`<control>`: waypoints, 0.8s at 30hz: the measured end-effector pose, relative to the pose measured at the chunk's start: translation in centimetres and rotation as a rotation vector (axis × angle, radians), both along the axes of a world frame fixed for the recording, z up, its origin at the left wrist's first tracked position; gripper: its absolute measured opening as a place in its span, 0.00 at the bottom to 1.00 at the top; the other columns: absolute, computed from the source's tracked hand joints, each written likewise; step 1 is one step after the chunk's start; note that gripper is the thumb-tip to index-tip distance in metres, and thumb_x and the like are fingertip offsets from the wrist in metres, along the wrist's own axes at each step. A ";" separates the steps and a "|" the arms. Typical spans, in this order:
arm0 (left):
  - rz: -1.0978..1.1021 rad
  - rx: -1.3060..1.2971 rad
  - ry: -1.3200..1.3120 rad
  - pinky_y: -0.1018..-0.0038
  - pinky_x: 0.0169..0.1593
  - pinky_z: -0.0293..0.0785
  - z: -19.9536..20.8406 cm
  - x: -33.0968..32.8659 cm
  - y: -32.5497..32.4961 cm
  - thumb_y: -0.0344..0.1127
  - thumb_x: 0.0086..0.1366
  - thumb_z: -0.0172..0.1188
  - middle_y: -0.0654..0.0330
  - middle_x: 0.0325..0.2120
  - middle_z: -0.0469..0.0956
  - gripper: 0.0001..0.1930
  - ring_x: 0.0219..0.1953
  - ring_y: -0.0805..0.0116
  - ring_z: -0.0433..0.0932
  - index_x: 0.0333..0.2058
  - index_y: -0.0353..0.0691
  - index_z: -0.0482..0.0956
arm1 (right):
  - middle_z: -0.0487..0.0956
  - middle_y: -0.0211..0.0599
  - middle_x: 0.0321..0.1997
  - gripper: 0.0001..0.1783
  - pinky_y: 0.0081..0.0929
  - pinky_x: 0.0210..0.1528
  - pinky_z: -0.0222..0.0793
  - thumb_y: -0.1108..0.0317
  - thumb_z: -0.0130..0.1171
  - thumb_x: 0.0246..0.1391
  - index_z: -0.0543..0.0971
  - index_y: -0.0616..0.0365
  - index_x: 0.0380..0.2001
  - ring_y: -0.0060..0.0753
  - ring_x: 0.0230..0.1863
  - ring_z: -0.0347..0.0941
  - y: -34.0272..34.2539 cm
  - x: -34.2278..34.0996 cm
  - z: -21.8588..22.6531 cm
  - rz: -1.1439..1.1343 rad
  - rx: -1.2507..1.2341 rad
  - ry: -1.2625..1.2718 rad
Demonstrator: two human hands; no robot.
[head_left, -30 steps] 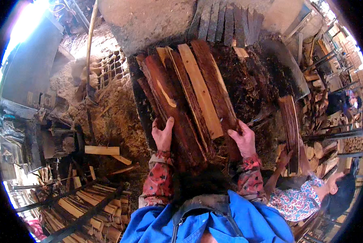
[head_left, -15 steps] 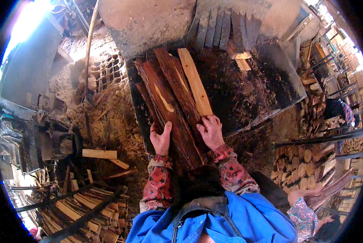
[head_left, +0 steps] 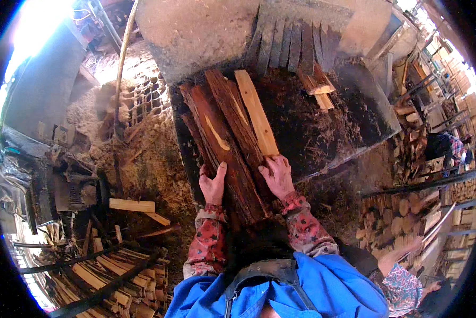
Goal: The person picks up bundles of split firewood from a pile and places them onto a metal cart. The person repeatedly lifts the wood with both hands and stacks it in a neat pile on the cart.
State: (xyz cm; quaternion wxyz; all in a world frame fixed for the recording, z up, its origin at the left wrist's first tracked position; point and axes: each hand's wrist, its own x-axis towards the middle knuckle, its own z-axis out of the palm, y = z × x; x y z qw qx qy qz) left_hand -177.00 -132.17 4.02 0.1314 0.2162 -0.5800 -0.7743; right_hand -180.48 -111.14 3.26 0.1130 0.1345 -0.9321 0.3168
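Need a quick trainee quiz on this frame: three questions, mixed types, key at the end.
1. True or false: the pale board lies to the left of the bark-covered boards.
2. Which of the wearer's hands is at the near end of the pale board?
3. Fill in the gap: the wearer's patterned sleeves are mainly ____ in colour.

Key:
1. False; it lies to their right.
2. The right hand; the left hand is at the left side of the bark-covered boards.
3. Red.
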 end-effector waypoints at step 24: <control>0.007 -0.066 -0.011 0.70 0.51 0.70 -0.7 0.7 0.1 0.45 0.56 0.71 0.54 0.46 0.76 0.34 0.47 0.67 0.73 0.53 0.28 0.66 | 0.73 0.47 0.48 0.22 0.35 0.53 0.69 0.65 0.64 0.50 0.75 0.66 0.47 0.49 0.50 0.71 0.7 4.0 7.9 0.090 -0.172 -0.049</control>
